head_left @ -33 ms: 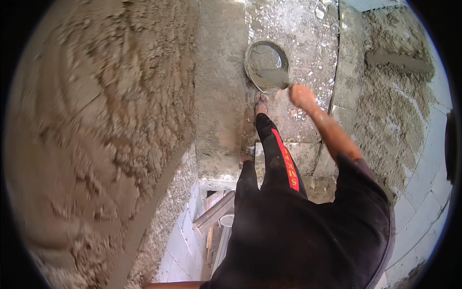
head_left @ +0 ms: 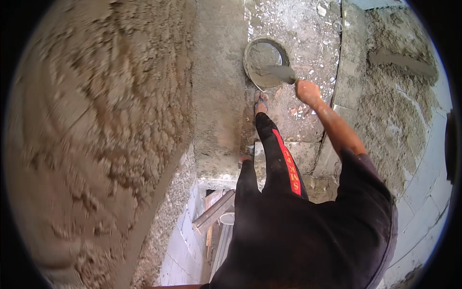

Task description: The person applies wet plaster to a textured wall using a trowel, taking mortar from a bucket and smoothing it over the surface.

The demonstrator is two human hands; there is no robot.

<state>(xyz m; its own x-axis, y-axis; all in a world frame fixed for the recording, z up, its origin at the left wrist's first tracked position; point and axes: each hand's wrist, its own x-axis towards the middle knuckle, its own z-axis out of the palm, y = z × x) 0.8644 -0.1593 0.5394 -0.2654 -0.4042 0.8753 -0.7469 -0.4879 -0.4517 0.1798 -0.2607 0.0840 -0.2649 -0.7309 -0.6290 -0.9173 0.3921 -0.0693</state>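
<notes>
My right hand (head_left: 308, 92) is closed around the handle of a trowel (head_left: 282, 73). The grey trowel blade reaches over the right side of a round bucket (head_left: 247, 72), its tip at the wet mortar (head_left: 262, 57) inside. Watery liquid shows at the bucket's upper right. A thin bucket handle hangs down at the near rim, close to my foot in a flip-flop (head_left: 261, 102). Of my left arm only a sliver of forearm (head_left: 175, 287) shows at the lower edge; the left hand is out of view.
Rough, wet mortar covers the wall (head_left: 110, 120) on the left. More fresh mortar (head_left: 390, 120) coats the block wall at the right. Rubble bits (head_left: 308, 41) litter the floor around the bucket. Below a ledge by my back foot, planks (head_left: 214, 210) and a pale container (head_left: 226, 218) lie lower down.
My right hand and the trowel have shifted slightly right and away from me. The blade has drawn toward the bucket's right rim. The bucket stays in place.
</notes>
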